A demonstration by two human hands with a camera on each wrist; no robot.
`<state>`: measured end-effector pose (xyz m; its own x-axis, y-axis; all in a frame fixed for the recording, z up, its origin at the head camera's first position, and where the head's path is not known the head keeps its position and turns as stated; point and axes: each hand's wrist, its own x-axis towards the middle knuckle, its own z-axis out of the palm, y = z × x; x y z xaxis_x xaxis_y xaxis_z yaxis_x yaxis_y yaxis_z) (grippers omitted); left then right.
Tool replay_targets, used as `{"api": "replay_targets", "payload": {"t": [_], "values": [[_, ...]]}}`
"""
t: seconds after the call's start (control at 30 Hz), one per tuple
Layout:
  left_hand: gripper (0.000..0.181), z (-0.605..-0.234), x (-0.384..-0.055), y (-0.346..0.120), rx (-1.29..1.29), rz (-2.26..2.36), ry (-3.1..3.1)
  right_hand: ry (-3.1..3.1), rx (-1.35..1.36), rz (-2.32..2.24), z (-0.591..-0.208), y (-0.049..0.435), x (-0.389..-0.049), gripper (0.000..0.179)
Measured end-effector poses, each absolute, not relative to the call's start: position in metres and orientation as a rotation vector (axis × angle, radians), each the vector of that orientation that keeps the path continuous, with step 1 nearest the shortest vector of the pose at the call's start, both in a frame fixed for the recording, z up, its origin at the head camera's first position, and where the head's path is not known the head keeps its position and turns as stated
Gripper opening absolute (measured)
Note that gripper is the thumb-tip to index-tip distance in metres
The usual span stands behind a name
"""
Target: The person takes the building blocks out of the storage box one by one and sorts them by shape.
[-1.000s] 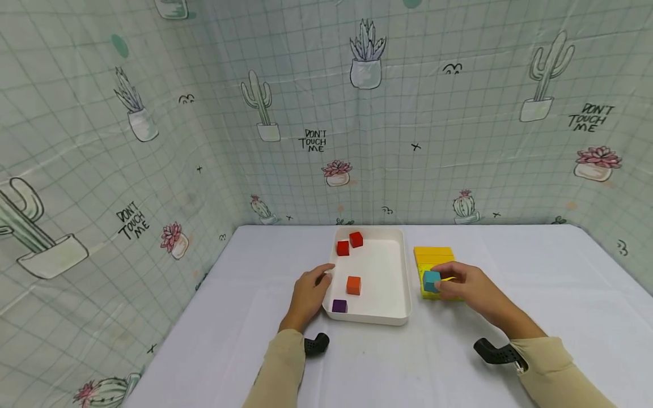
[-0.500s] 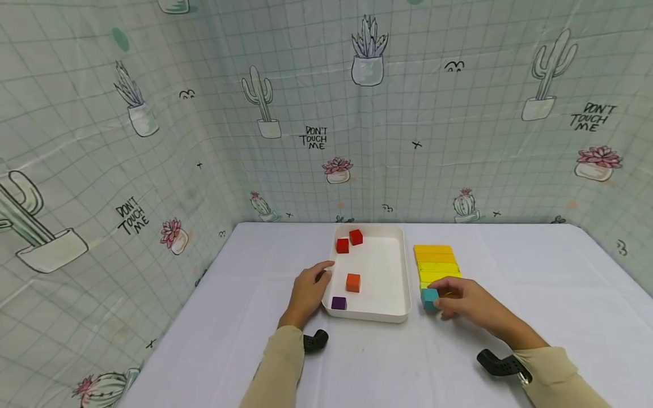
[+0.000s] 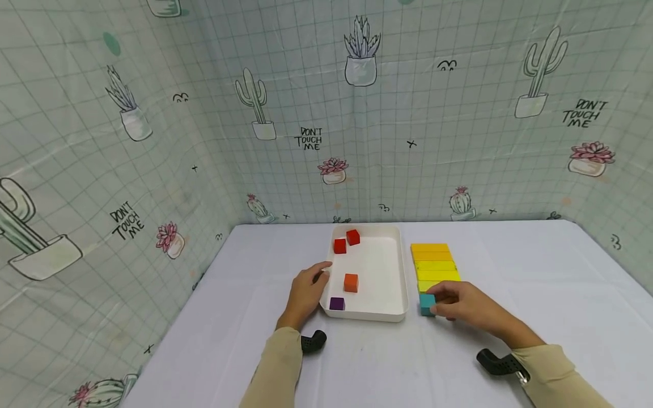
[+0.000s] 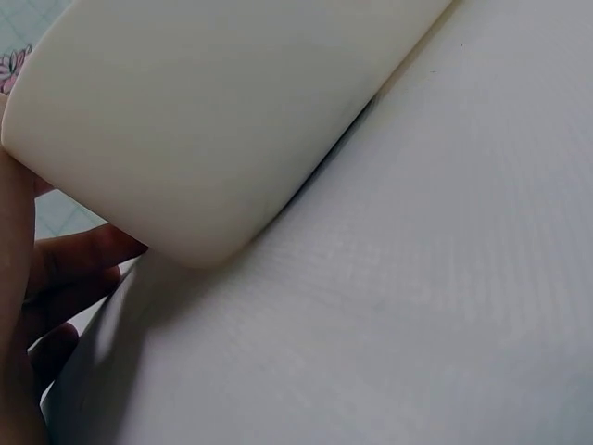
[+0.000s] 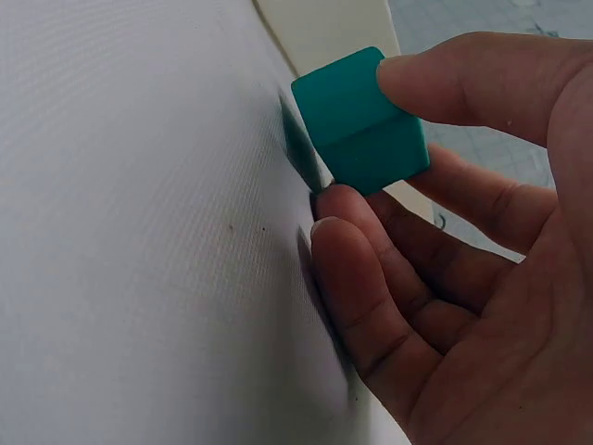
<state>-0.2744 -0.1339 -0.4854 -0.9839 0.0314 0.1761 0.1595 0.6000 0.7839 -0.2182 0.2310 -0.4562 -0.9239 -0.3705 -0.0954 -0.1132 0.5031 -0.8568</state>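
My right hand (image 3: 461, 303) pinches a teal cube (image 3: 427, 305) between thumb and fingers, at the near end of a yellow and orange block row (image 3: 436, 265). In the right wrist view the teal cube (image 5: 361, 116) is held by thumb and index finger, close over the white cloth, while the other fingertips lie low near the cloth. At the left side of a white tray (image 3: 377, 272), my left hand (image 3: 306, 292) touches the wall with relaxed fingers. The left wrist view shows these fingers (image 4: 83, 260) beside the tray's corner (image 4: 195, 213).
Inside the tray are two red cubes (image 3: 353, 237) at the back left, an orange cube (image 3: 351, 283) and a purple cube (image 3: 337, 304) near the front left. A white cloth (image 3: 377, 368) covers the table. Behind stands a cactus-print curtain (image 3: 403, 113).
My right hand has brought the teal cube toward me, from over the yellow blocks down to their near end. My left hand has stayed at the tray's side.
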Motion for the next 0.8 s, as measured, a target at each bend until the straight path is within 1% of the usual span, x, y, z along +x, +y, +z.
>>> {"api": "replay_targets", "payload": {"t": [0.53, 0.8], "values": [[0.034, -0.4828, -0.2734, -0.1369, -0.152, -1.313, -2.685, 2.579, -0.421, -1.266, -0.4539, 0.2258, -0.219, 0.044], [0.034, -0.4841, -0.2757, -0.134, -0.158, -1.317, -2.696, 2.585, -0.427, -1.238, -0.452, 0.2288, -0.2179, 0.048]]}}
